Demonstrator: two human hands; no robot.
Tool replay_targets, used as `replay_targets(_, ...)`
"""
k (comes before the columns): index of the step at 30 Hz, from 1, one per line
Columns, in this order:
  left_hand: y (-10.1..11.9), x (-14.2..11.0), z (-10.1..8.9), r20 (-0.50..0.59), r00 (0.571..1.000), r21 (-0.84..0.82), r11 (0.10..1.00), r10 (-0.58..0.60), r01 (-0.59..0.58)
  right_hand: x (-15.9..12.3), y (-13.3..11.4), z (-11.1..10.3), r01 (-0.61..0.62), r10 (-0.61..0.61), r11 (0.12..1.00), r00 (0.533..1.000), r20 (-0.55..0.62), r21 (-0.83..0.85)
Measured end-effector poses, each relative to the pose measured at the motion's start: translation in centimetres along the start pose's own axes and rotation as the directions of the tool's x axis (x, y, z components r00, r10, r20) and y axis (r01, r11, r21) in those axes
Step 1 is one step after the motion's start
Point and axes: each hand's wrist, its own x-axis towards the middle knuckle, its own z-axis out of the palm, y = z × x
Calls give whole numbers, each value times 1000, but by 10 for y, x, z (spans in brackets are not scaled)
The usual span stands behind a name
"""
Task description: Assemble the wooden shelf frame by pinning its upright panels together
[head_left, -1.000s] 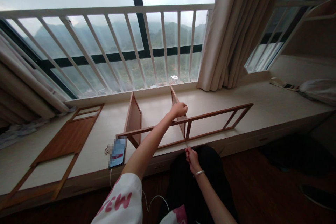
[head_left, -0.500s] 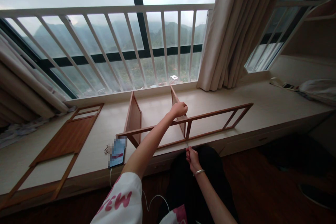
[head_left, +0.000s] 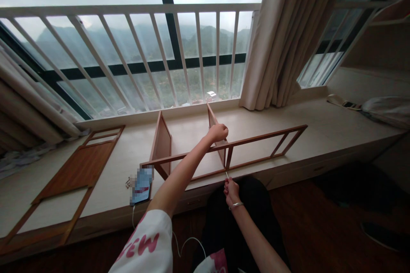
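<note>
The left arm (head_left: 183, 174) is stretched well forward, its left hand (head_left: 219, 132) curled closed, knuckles up. Below those fingers and closer to the body, the right hand (head_left: 232, 190) is curled, fingers pinched together; behind them, the right forearm (head_left: 254, 232) slants back rightward.

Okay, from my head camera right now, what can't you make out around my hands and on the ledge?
All in the head view:
Thin tool: tip too small; the rest covered by the right hand.
Left hand: its back hides the grip on the upright board.
Phone: partly pixelated.
Small pieces: too small to identify.
Wooden panel: end cut off by left edge.
</note>
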Motion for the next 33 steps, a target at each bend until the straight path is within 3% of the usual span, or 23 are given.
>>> replay_targets(9,-1,1,-4,26,1000,-11,1000,13,-12,2,-17,0,-202,195,978,971,138,42)
replay_targets(19,-9,2,-1,28,997,-42,996,74,-73,8,-17,1,-279,263,958,947,182,64)
replay_targets(24,-9,2,-1,14,995,-16,995,102,-102,7,-16,0,-260,244,963,952,184,66)
replay_targets(29,-6,2,-2,27,998,22,998,55,-56,-1,-12,-7,-204,193,978,965,176,46)
replay_targets(33,-6,2,1,10,998,49,997,61,-61,-7,-4,-15,-62,66,998,984,168,-31)
